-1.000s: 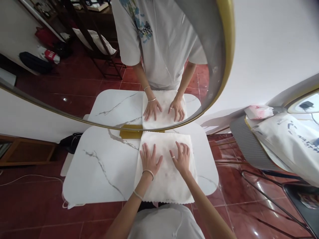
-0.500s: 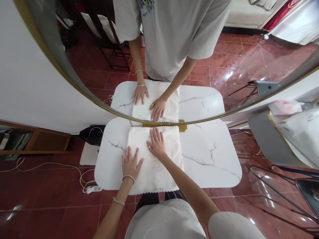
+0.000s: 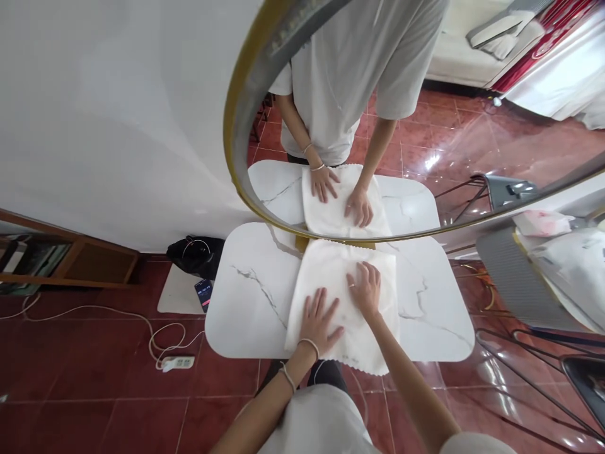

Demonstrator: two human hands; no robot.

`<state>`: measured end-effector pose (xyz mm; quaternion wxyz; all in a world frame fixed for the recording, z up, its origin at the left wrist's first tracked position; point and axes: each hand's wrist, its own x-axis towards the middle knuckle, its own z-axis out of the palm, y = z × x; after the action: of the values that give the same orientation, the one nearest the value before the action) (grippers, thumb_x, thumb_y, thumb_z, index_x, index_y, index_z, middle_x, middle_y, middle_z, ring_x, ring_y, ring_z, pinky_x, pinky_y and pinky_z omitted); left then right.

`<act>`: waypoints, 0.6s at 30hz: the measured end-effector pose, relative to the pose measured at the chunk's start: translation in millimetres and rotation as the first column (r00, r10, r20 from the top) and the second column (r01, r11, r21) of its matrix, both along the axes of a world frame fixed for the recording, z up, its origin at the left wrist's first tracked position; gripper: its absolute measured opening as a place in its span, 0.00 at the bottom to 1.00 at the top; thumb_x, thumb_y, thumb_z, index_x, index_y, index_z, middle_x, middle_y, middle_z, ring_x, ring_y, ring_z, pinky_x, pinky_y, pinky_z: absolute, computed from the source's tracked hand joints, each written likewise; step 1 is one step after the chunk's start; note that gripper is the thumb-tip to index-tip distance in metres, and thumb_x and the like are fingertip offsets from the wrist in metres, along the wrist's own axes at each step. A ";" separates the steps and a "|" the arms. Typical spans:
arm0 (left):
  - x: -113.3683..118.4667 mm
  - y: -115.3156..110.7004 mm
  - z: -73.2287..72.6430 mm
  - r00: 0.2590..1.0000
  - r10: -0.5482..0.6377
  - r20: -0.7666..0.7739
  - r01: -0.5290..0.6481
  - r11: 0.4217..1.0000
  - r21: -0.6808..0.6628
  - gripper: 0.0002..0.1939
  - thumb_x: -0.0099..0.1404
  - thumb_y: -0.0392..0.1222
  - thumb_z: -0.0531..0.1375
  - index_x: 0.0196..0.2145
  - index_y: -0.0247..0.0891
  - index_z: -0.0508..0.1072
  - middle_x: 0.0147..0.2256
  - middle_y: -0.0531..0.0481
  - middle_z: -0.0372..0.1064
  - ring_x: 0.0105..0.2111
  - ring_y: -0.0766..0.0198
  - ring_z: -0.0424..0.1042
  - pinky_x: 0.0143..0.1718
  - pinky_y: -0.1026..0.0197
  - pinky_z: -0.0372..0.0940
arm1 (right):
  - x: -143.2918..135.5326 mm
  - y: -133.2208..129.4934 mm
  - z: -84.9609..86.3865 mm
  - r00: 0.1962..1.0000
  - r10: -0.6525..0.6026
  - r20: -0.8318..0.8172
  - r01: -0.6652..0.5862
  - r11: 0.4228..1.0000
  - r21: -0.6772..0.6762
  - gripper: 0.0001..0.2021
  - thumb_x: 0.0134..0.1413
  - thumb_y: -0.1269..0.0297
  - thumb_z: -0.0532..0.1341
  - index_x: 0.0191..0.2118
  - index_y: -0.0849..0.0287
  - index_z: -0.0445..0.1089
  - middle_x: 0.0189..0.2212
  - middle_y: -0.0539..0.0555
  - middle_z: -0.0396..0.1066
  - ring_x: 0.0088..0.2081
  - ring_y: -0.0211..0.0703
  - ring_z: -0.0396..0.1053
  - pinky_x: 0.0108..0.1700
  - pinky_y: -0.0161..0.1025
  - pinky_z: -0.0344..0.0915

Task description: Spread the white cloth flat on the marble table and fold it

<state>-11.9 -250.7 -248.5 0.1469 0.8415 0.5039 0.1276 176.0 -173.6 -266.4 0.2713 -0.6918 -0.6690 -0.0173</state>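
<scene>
A white cloth with scalloped edges point(image 3: 347, 340) lies on the white marbled table point(image 3: 246, 302), its near edge hanging over the front. My left hand point(image 3: 320, 321) rests flat on the cloth's left part, fingers spread, with bracelets at the wrist. Farther back, on the right part of the cloth, lies my right hand point(image 3: 366, 289), a ring on one finger and its fingers slightly bent. Neither hand grips anything.
A gold-rimmed mirror point(image 3: 411, 238) leans over the table's back edge, reflecting both hands. A phone point(image 3: 204, 295) and black bag point(image 3: 193, 255) are left of the table, beyond a power strip point(image 3: 177, 362). Chairs point(image 3: 524, 277) stand at the right.
Both hands and the cloth have moved right across the table, and the cloth now sits slightly turned. The view has shifted too, bringing the phone into sight at the left.
</scene>
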 end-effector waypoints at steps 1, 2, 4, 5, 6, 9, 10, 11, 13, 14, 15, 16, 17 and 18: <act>-4.1 1.8 0.4 1.000 -0.002 0.011 0.002 1.000 0.004 0.38 0.65 0.59 0.55 0.68 0.49 0.48 0.69 0.42 0.38 0.68 0.48 0.42 0.65 0.39 0.44 | -2.9 -5.8 -0.3 0.999 0.006 0.039 -0.004 0.999 -0.033 0.28 0.64 0.51 0.52 0.65 0.59 0.55 0.62 0.65 0.57 0.64 0.57 0.51 0.59 0.59 0.56; -10.5 2.9 0.8 1.000 -0.002 0.018 0.002 1.000 0.007 0.37 0.65 0.59 0.55 0.67 0.49 0.49 0.69 0.42 0.38 0.68 0.49 0.43 0.65 0.39 0.44 | -9.2 -10.2 -0.5 0.996 0.025 0.082 -0.019 0.997 -0.074 0.29 0.64 0.50 0.51 0.66 0.58 0.52 0.65 0.64 0.52 0.66 0.58 0.47 0.61 0.60 0.53; -29.3 3.7 1.8 1.000 0.009 0.019 -0.009 1.000 0.013 0.36 0.66 0.59 0.55 0.67 0.50 0.50 0.69 0.43 0.39 0.68 0.49 0.43 0.65 0.41 0.44 | -30.2 -13.1 -0.2 0.986 0.073 0.152 -0.050 0.987 -0.151 0.31 0.64 0.50 0.50 0.68 0.56 0.47 0.69 0.63 0.43 0.69 0.58 0.39 0.63 0.63 0.46; -41.3 4.0 2.4 1.000 0.024 0.011 -0.024 1.000 0.015 0.36 0.65 0.58 0.55 0.67 0.50 0.51 0.69 0.43 0.40 0.68 0.50 0.43 0.65 0.41 0.44 | -44.0 -11.7 0.3 0.981 0.094 0.171 -0.063 0.982 -0.179 0.31 0.65 0.50 0.49 0.69 0.55 0.46 0.69 0.62 0.41 0.69 0.58 0.37 0.64 0.63 0.44; -54.8 4.4 3.0 0.999 0.043 -0.001 -0.043 0.999 0.018 0.35 0.65 0.58 0.55 0.67 0.50 0.52 0.69 0.44 0.40 0.68 0.50 0.43 0.65 0.42 0.44 | -59.3 -8.7 0.9 0.978 0.114 0.175 -0.079 0.977 -0.199 0.31 0.65 0.50 0.49 0.69 0.55 0.45 0.69 0.62 0.40 0.70 0.58 0.35 0.65 0.63 0.42; -100.1 5.6 4.7 0.993 0.104 -0.052 -0.102 0.994 0.029 0.34 0.65 0.56 0.56 0.66 0.50 0.54 0.69 0.44 0.42 0.68 0.50 0.44 0.65 0.43 0.45 | -109.9 4.1 3.6 0.972 0.185 0.144 -0.149 0.961 -0.232 0.31 0.65 0.50 0.49 0.69 0.56 0.47 0.69 0.64 0.41 0.70 0.57 0.34 0.65 0.62 0.41; -115.7 5.5 5.3 0.990 0.122 -0.069 -0.120 0.992 0.033 0.33 0.65 0.56 0.56 0.65 0.49 0.55 0.69 0.44 0.43 0.68 0.49 0.44 0.64 0.44 0.46 | -127.0 8.0 4.7 0.970 0.207 0.125 -0.174 0.957 -0.234 0.31 0.65 0.50 0.49 0.68 0.57 0.48 0.69 0.65 0.40 0.70 0.57 0.33 0.65 0.62 0.41; -130.7 4.9 6.1 0.987 0.141 -0.084 -0.138 0.990 0.038 0.33 0.65 0.56 0.57 0.65 0.49 0.57 0.68 0.44 0.44 0.67 0.49 0.45 0.64 0.44 0.46 | -143.6 11.3 5.9 0.968 0.227 0.103 -0.199 0.953 -0.230 0.31 0.65 0.50 0.49 0.68 0.58 0.48 0.69 0.65 0.39 0.70 0.57 0.33 0.65 0.62 0.41; -157.4 2.9 8.3 0.979 0.174 -0.107 -0.169 0.984 0.052 0.33 0.64 0.56 0.57 0.64 0.49 0.59 0.68 0.43 0.45 0.67 0.48 0.47 0.63 0.44 0.48 | -173.0 16.6 8.5 0.962 0.266 0.059 -0.248 0.946 -0.207 0.30 0.64 0.51 0.50 0.67 0.59 0.51 0.70 0.66 0.37 0.70 0.59 0.31 0.65 0.61 0.42; -168.3 2.3 10.1 0.976 0.186 -0.115 -0.180 0.982 0.056 0.33 0.64 0.57 0.58 0.64 0.48 0.60 0.67 0.42 0.47 0.66 0.48 0.48 0.63 0.44 0.49 | -184.8 18.9 9.7 0.958 0.284 0.039 -0.272 0.943 -0.192 0.30 0.64 0.51 0.51 0.67 0.60 0.52 0.70 0.66 0.36 0.70 0.59 0.30 0.65 0.61 0.43; -177.0 3.0 12.5 0.973 0.198 -0.121 -0.192 0.980 0.055 0.32 0.63 0.57 0.58 0.63 0.48 0.61 0.67 0.42 0.49 0.66 0.47 0.49 0.62 0.44 0.50 | -194.1 21.1 10.8 0.955 0.295 0.021 -0.287 0.942 -0.176 0.30 0.64 0.52 0.52 0.67 0.60 0.52 0.70 0.66 0.36 0.70 0.60 0.30 0.65 0.61 0.43; -183.3 5.7 15.5 0.968 0.218 -0.121 -0.214 0.976 0.046 0.31 0.63 0.57 0.58 0.62 0.48 0.64 0.65 0.41 0.53 0.64 0.47 0.52 0.61 0.44 0.52 | -200.8 23.2 11.6 0.955 0.295 0.005 -0.291 0.943 -0.161 0.30 0.64 0.52 0.52 0.67 0.60 0.51 0.70 0.65 0.36 0.70 0.59 0.30 0.65 0.61 0.44; -187.2 11.1 19.0 0.961 0.253 -0.115 -0.251 0.967 0.032 0.28 0.64 0.57 0.57 0.60 0.47 0.66 0.62 0.41 0.58 0.62 0.47 0.56 0.59 0.44 0.55 | -204.6 25.1 12.2 0.960 0.279 -0.009 -0.277 0.949 -0.150 0.30 0.64 0.53 0.52 0.68 0.59 0.50 0.70 0.65 0.36 0.70 0.59 0.31 0.65 0.61 0.44; -188.6 19.4 22.6 0.949 0.299 -0.102 -0.300 0.954 0.014 0.26 0.65 0.57 0.55 0.57 0.46 0.69 0.58 0.40 0.63 0.59 0.48 0.61 0.57 0.45 0.58 | -205.8 26.7 12.6 0.969 0.245 -0.021 -0.246 0.959 -0.143 0.31 0.64 0.53 0.51 0.68 0.58 0.48 0.70 0.64 0.36 0.70 0.58 0.32 0.65 0.62 0.44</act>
<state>-200.5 -231.2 -225.9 0.1005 0.7607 0.6327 0.1045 -29.8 -146.9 -253.8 0.2216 -0.6213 -0.7486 0.0661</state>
